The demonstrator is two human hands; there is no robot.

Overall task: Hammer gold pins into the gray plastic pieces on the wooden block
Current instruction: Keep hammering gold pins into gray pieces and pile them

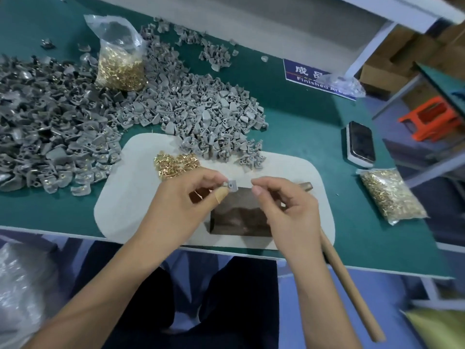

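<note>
we see one gray plastic piece (232,185) pinched between the thumb and fingertips of the left hand (181,197), raised just above the far edge of the dark wooden block (239,217). the right hand (284,202) is close beside it, thumb and forefinger pressed together at the tips; whether a pin sits between them is too small for us to tell. the hammer (347,285) runs under the right hand, its head peeking out past the knuckles and its wooden handle sticking out over the near edge of the table (302,137).

the block rests on a pale mat (125,197) at the table's near edge. a loose heap of gold pins (176,163) lies on the mat's far side, just beyond the left hand, next to a small cluster of gray pieces.

an open clear bag of pins (118,61) stands upright toward the far left of the table, about half full, ringed by the big pile of gray pieces (196,107). the darker pile at the left edge (50,127) shows gold specks, and is cut off by the frame. a sealed flat bag of pins (392,195) lies near the right edge, beyond it a phone (361,144). a blue sign (307,74) at the far side is partly covered by a crumpled clear bag (342,83), its contents unclear to us.
</note>
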